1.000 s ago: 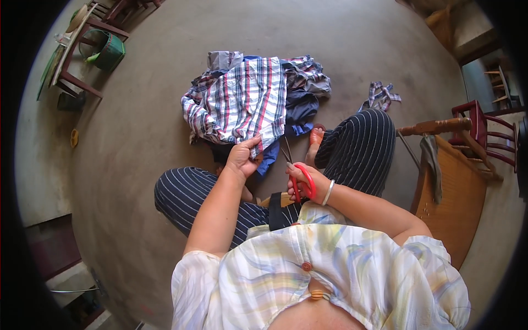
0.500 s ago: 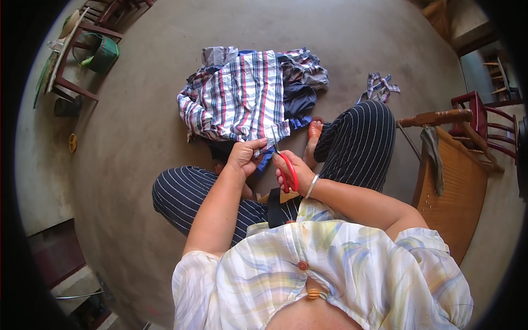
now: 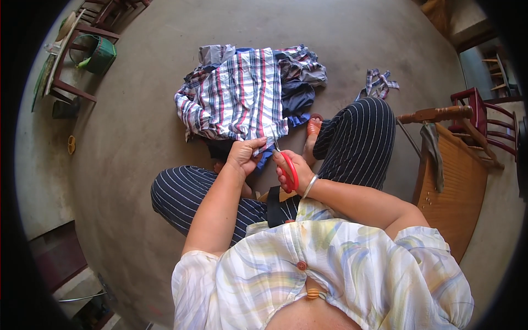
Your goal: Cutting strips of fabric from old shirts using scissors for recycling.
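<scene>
A white plaid cloth (image 3: 242, 91) with red and dark stripes, seemingly a shirt, lies spread over a heap of clothes in front of me. My left hand (image 3: 243, 155) pinches its near edge between thumb and fingers. In my right hand (image 3: 292, 171) is a pair of scissors (image 3: 290, 169) with red handles, my fingers wrapped round the loops. The blades point away from me and meet the cloth's near edge, just right of my left fingertips. How far the blades are apart is hard to make out.
Dark blue cloth (image 3: 297, 99) shows under the plaid. Cut plaid strips (image 3: 379, 83) lie on the floor beyond my right knee. A wooden board (image 3: 454, 176) and a red chair (image 3: 473, 110) stand at the right. At the far left, a green bucket (image 3: 100, 55) hangs or stands by a table.
Both hands keep their grip at nearly the same place. The scissor blades look slightly closer together at the cloth edge, and the whole view has shifted a little.
</scene>
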`<state>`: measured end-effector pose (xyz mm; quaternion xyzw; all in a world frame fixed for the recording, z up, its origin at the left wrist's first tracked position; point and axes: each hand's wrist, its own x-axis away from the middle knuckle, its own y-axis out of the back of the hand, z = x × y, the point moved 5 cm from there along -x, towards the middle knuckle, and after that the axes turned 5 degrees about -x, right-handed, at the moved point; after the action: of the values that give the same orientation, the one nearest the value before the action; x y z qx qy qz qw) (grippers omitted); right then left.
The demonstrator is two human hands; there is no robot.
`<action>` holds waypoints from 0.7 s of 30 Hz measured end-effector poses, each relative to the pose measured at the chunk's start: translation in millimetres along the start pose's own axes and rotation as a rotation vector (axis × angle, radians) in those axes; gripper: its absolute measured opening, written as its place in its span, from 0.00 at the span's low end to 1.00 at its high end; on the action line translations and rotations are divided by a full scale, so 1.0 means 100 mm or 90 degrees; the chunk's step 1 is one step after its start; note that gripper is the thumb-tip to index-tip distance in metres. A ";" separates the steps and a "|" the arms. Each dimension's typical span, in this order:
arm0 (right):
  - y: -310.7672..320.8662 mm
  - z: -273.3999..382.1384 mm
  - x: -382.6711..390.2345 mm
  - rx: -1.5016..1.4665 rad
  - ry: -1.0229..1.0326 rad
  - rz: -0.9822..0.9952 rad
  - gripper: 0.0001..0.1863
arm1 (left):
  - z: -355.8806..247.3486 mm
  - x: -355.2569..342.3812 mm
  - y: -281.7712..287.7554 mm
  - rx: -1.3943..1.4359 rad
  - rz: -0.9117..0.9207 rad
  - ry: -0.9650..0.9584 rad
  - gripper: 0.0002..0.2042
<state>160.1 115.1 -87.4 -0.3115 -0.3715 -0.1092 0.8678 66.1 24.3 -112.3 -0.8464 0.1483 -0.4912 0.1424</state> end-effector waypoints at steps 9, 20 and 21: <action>-0.01 0.03 0.03 0.005 0.051 0.015 0.15 | -0.02 0.01 0.00 -0.007 0.004 0.000 0.04; 0.32 0.04 0.10 0.182 -0.030 -0.032 0.22 | -0.19 -0.10 0.12 0.081 0.097 0.024 0.04; 0.34 0.08 0.04 0.264 0.041 -0.032 0.26 | -0.22 -0.11 0.12 0.092 0.079 0.011 0.04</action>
<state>172.8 147.1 -95.6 -0.1131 -0.3659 -0.0623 0.9217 40.2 15.6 -115.1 -0.8190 0.1661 -0.4978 0.2320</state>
